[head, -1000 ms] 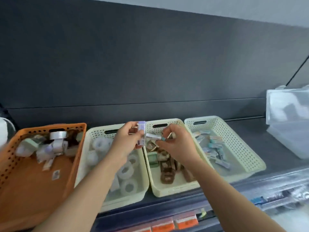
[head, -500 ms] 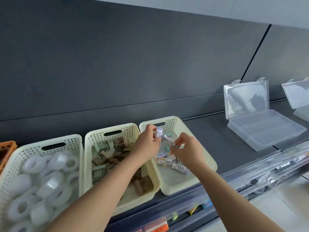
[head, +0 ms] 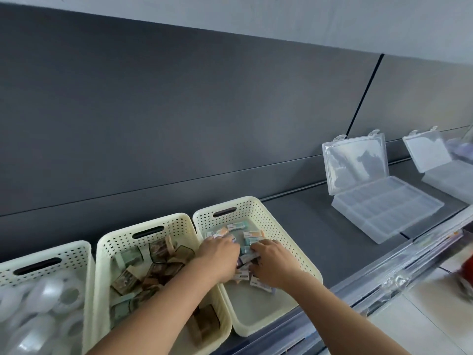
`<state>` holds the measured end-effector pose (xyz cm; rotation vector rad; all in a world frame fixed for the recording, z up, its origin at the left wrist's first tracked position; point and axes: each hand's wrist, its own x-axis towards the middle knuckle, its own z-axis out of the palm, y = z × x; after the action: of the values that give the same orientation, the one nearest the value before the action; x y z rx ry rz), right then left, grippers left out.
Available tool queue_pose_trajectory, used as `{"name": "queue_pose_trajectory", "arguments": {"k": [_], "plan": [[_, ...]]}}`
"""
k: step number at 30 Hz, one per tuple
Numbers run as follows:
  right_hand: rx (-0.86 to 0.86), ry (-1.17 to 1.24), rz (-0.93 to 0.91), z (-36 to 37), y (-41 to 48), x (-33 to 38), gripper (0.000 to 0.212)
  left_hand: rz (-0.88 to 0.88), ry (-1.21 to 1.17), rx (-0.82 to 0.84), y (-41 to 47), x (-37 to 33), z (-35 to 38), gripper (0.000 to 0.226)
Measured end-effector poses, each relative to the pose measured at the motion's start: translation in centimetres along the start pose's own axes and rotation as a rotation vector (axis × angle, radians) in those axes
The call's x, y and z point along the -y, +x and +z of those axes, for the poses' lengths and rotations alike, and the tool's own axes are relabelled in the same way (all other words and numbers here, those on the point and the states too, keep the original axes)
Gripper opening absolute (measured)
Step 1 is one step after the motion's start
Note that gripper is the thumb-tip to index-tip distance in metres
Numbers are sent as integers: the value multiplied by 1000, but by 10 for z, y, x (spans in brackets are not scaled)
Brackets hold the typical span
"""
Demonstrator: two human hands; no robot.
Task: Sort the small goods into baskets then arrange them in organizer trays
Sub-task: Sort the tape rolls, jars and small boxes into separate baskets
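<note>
Both hands are down in the rightmost cream basket (head: 289,234), on the heap of small wrapped packets (head: 252,234) that fills its far half. The left hand (head: 220,257) comes in across the neighbouring basket (head: 153,221) of brown pieces and lies on the left of the heap. The right hand (head: 275,265) lies on the right of it, with packets showing between the two and at its near edge. The fingers of both are bent down into the pile. From here I cannot tell whether either hand has a packet pinched or is only raking them together, since the fingertips are buried.

The packets lie every which way, with no common long axis, so each will likely need turning once lifted. The open clear organizer tray (head: 386,206) stands on the shelf (head: 307,226) well off to the right, its lid propped up behind it. A second tray (head: 448,180) sits beyond that. The right hand is the nearer one to the tray, so I would expect it to carry the packets across.
</note>
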<state>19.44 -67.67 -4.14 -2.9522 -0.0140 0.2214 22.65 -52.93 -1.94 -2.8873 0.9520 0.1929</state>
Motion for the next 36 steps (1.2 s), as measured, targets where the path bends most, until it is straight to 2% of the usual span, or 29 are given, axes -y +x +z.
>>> {"name": "queue_pose_trajectory", "arguments": {"k": [7,11,13,22,27,31,36], "plan": [[-37,-22,-69,-9,-4,5,50,-87,-113,-210,-21,4,-8,44],[-111,7,-166,-18,-13,18,45,-214,-111,-376,-51,8,-17,38],[-158,30,-208,-20,-16,29,44,-290,-85,-408,-71,13,-18,31],[-233,119,-455,-19,-44,125,34,-580,14,-377,-181,52,-7,26],[-205,145,-629,-11,-57,198,35,-720,25,-362,-251,87,-1,29],[-153,157,-731,2,-65,267,35,-825,41,-288,-307,125,8,25],[-131,141,-783,20,-69,358,34,-893,5,-287,-363,185,27,24]]}}
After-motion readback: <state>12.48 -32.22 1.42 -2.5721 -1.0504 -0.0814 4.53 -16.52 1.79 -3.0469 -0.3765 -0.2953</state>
